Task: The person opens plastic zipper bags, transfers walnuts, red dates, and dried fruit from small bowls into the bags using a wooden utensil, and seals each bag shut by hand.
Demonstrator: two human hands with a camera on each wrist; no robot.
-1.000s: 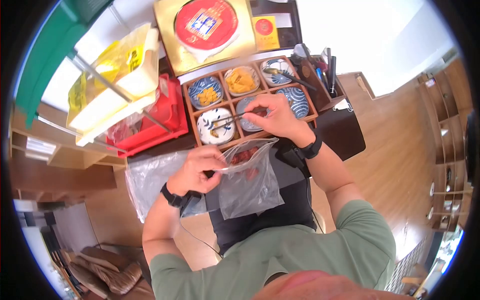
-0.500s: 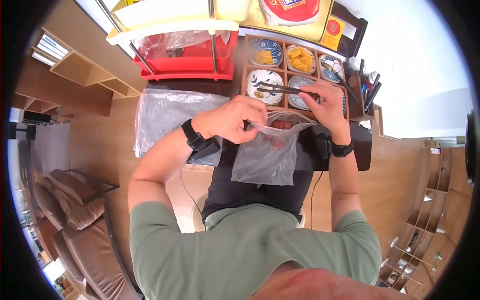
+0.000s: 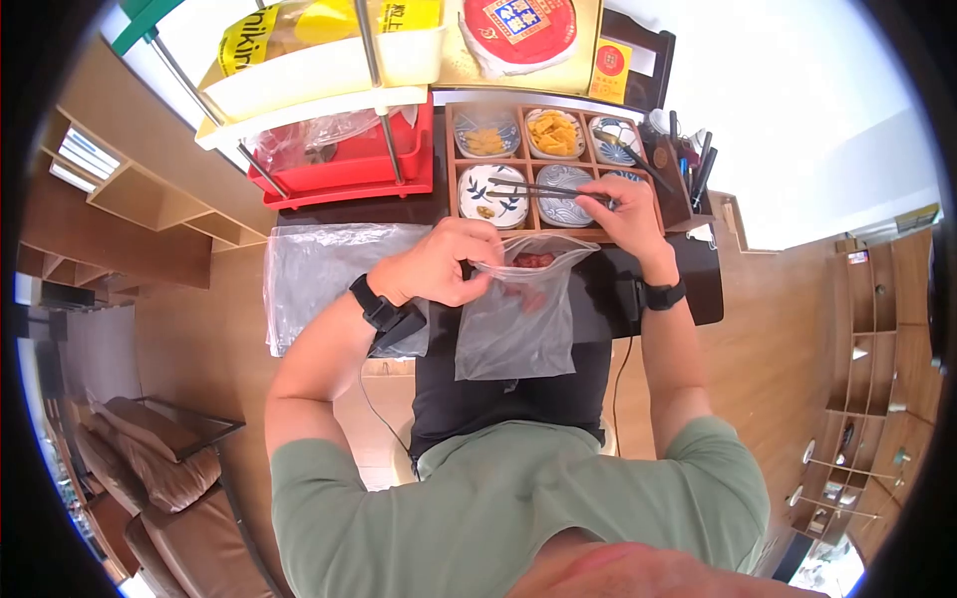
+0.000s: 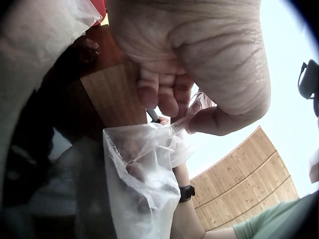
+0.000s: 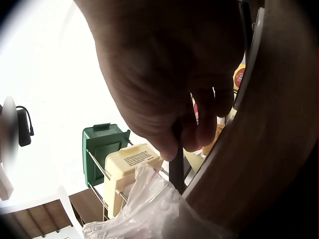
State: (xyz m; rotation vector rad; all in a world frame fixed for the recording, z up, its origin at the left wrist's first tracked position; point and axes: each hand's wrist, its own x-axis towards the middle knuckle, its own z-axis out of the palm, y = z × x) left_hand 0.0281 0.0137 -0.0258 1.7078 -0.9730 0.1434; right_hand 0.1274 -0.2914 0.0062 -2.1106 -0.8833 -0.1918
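Observation:
In the head view my left hand (image 3: 446,264) pinches the top edge of a clear plastic bag (image 3: 513,344). Reddish-brown pieces (image 3: 531,260) lie inside, near its mouth. The left wrist view shows the bag's edge between thumb and fingers. My right hand (image 3: 630,214) holds dark chopsticks (image 3: 548,187), pointing left, over the front right of a wooden divided tray (image 3: 452,140). Their tips are over a white leaf-patterned dish (image 3: 478,181), where a small brown piece (image 3: 485,211) lies. A blue-grey patterned dish (image 3: 565,209) sits beneath the chopsticks' middle.
Dishes of yellow pieces (image 3: 554,135) and a dish with a spoon (image 3: 623,149) fill the tray's back row. A red-and-cream rack (image 3: 349,184) stands at left, above flat plastic bags (image 3: 334,269). Behind are a gold box (image 3: 454,65) and, at right, a pen holder (image 3: 688,189).
The head view has shifted. My right hand has moved right relative to the tray, and the chopstick tips still reach over the leaf-patterned dish. My left hand keeps its hold on the bag.

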